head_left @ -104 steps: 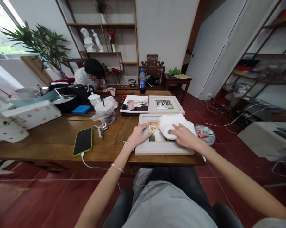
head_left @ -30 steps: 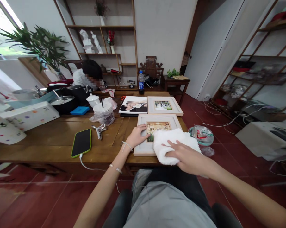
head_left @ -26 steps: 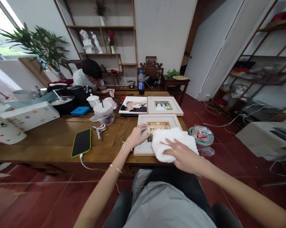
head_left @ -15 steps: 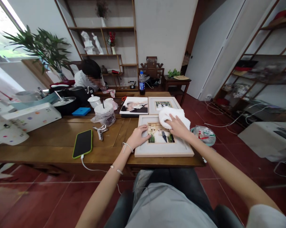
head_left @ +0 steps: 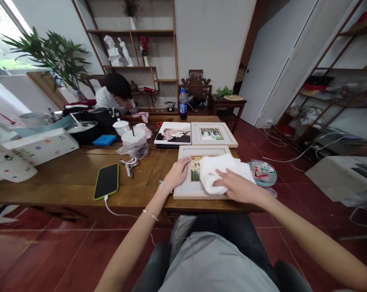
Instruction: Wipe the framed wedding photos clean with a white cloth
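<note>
Left hand (head_left: pixel 177 173) is planted on the left side of the near picture frame (head_left: pixel 186 195), fingers by the photo's edge! Over on the right, the right hand (head_left: pixel 236 185) has a bunched white cloth (head_left: pixel 213 165) pressed across the photo, covering most of it (only a left strip and a sliver on top peek out). Just behind lies a second picture frame (head_left: pixel 228 140), side by side with a photo book (head_left: pixel 173 133). And left along the wooden table (head_left: pixel 141 190), a green-edged phone (head_left: pixel 106 181) sits plugged into its white cable (head_left: pixel 118 213)!
</note>
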Motion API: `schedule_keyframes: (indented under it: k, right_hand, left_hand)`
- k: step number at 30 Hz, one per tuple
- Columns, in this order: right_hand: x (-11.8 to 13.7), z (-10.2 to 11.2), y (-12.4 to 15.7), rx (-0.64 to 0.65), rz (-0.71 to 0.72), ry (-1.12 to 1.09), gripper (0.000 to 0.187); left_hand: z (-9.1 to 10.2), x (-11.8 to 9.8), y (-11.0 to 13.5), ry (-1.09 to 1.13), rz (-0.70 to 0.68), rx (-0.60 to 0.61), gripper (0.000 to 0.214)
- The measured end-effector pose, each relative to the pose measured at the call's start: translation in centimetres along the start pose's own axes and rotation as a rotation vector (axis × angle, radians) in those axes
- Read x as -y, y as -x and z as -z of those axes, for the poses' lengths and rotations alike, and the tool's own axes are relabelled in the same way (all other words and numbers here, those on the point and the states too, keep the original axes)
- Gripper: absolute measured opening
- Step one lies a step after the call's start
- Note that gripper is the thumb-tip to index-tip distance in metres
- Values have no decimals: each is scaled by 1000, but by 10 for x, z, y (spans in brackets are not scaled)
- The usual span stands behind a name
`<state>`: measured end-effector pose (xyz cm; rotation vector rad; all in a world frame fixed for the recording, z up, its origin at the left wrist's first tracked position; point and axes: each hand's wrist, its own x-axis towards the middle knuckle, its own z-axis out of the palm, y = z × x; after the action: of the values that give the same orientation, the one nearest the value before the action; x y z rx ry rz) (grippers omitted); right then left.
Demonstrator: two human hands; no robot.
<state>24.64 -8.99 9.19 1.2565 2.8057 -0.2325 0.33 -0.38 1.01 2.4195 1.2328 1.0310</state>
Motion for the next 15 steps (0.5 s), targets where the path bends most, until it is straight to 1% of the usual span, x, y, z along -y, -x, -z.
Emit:
schedule_keyframes:
  k: [2, 4, 7, 9, 11, 15]
  right_hand:
    - [17, 0, 19, 6, 22, -40, 67]
    - [29, -4, 31, -18, 18, -64, 69]
    - [36, -12, 35, -61, -16, -81, 70]
    - [32, -17, 28, -94, -55, -76, 69]
    - [21, -20, 14, -124, -90, -46, 66]
    - [-16, -22, -31, -231, -140, 73, 60]
  left_hand:
    - [-1, 1, 0, 1, 7, 12, 35]
    - [-3, 1, 0, 10, 18, 25, 35]
    - [-5, 1, -1, 12, 34, 31, 36]
    - [-6, 1, -1, -3, 31, 31, 37]
    - [-7, 2, 0, -17, 14, 35, 37]
    - [-8, 5, 1, -19, -5, 26, 36]
